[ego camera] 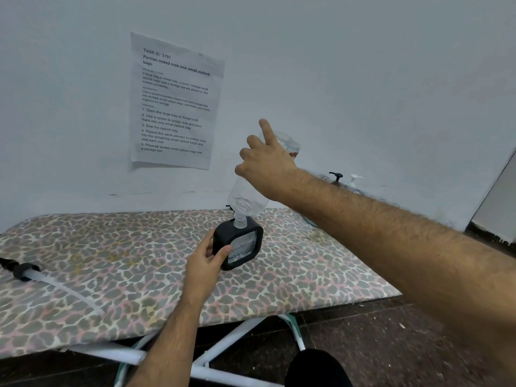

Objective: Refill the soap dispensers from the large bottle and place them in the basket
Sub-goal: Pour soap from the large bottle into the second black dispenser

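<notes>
Board: ironing board [83, 247] with a leopard-print cover, standing on white tube legs over a dark floor; its far edge runs along the wall.
Paper sheet: printed sheet [176, 101] fixed to the wall above the board's far edge, left of centre.
Large bottle: clear plastic large bottle [247, 201], inverted and tilted, neck down and seated in the top opening of the dispenser; its base points up and to the right.
Right hand: right hand [265, 166] grips the bottle body from above; the lower fingers are curled round the plastic, the index finger is extended upward and off the bottle.
Soap dispenser: black square soap dispenser [238, 244] with a clear front window, upright on the board, near the far edge and right of centre.
Left hand: left hand [208, 258] holds the dispenser's left side; thumb pressed on the front frame, fingers wrapped behind it.
Pump head: black pump head [23, 270] with a clear tube, lying flat at the board's left edge, well apart from the dispenser.
Other pumps: one black pump top [336, 176] and one white pump top [355, 180] show beyond the right forearm; their bodies are hidden.
</notes>
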A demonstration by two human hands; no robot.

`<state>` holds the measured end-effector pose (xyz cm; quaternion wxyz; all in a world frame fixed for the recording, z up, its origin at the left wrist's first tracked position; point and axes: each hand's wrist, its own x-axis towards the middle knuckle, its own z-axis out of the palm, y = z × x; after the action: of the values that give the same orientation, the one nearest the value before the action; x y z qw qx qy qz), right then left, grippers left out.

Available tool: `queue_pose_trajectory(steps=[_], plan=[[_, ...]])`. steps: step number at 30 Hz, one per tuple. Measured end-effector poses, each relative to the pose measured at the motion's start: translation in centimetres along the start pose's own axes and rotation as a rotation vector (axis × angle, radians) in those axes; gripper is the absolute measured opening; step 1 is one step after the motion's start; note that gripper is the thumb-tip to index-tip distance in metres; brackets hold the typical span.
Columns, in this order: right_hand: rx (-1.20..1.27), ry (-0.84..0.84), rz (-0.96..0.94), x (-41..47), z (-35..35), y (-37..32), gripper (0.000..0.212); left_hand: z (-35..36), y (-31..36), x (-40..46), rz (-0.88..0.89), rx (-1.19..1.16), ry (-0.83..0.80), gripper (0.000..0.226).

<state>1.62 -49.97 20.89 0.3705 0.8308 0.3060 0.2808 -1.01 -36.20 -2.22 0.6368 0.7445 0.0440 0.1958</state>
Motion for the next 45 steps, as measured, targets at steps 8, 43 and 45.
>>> queue_pose_trajectory(steps=[8,43,45], plan=[[-0.035,-0.017,-0.047,0.5,-0.4,-0.1,0.029,0.0,0.3,-0.2,0.007,0.010,0.000,0.060],[-0.084,0.007,-0.085,1.3,-0.4,-0.4,0.026,0.0,0.5,-0.3,0.011,0.007,0.005,0.060],[-0.052,0.014,-0.077,1.3,0.0,-0.2,0.026,0.1,0.5,-0.3,0.010,0.009,0.006,0.060]])
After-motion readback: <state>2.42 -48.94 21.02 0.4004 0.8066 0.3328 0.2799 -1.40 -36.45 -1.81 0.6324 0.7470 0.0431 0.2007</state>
